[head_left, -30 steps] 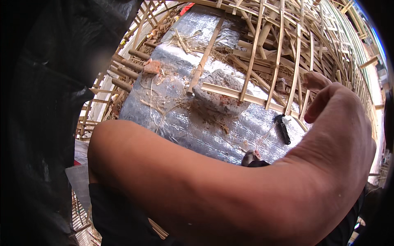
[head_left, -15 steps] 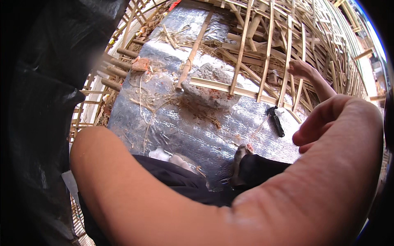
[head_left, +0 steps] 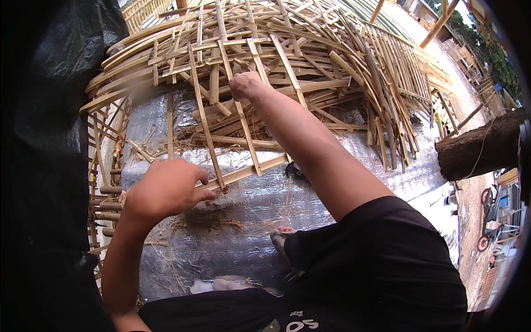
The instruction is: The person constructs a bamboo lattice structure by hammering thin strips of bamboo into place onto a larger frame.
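My right hand (head_left: 248, 86) reaches far out with its fingers curled round a bamboo strip (head_left: 242, 119). That strip belongs to a lattice of long upright strips whose near ends meet a bamboo crosspiece (head_left: 251, 171). Closer in and to the left, my left hand (head_left: 171, 187) is held with bent fingers apart and nothing in them. It hovers beside the near left end of the crosspiece, by a grey stone block (head_left: 213, 202) partly hidden beneath it. A small black tool (head_left: 294, 170) lies on the ground sheet, half covered by my right arm.
A big pile of split bamboo (head_left: 326, 61) rises behind the lattice. Silver sheeting (head_left: 260, 205) covers the ground round my feet. Black plastic (head_left: 55, 138) hangs at the left. A thick log (head_left: 481, 145) juts in at the right, with a parked motorcycle (head_left: 487, 221) beyond.
My view has swung to the right. My left hand, earlier across my body on the right, is now at the left near the stone. My right hand stays out at the lattice.
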Tool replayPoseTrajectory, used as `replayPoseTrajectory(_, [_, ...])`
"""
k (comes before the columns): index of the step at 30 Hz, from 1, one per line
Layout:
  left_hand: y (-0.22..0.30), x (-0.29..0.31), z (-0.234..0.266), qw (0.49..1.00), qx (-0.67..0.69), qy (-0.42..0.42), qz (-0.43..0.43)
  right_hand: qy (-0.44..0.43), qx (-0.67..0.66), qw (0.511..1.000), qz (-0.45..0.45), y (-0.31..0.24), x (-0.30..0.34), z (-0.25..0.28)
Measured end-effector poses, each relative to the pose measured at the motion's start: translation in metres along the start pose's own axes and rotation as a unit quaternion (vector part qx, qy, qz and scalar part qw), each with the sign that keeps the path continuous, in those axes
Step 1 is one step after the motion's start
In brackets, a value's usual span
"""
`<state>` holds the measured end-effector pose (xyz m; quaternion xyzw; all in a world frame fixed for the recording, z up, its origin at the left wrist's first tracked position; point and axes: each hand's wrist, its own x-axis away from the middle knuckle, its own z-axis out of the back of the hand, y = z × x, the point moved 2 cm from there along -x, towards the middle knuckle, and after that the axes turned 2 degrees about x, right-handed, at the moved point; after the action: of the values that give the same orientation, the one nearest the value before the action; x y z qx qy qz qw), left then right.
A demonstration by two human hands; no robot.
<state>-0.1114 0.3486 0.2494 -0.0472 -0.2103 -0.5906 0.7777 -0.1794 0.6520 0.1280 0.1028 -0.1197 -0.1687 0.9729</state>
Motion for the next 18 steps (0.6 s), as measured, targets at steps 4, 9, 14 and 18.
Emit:
replayPoseTrajectory(4, [-0.047,-0.031,-0.032,0.987,-0.03,-0.121,0.098,0.03,-0.056,0.996,0.066,-0.055,-0.019,0.019])
replayPoseTrajectory(9, [-0.038,-0.042,-0.035,0.974,0.02,-0.168,0.15,-0.035,-0.102,0.994,0.026,-0.108,-0.05,0.037])
replayPoseTrajectory(14, [-0.071,-0.051,-0.054,0.98,0.023,-0.14,0.138,-0.042,-0.125,0.99,0.049,-0.134,-0.065,0.034])
replayPoseTrajectory(18, [-0.081,-0.042,-0.051,0.976,0.027,-0.155,0.149,-0.038,-0.137,0.987,0.068,-0.158,-0.064,0.036])
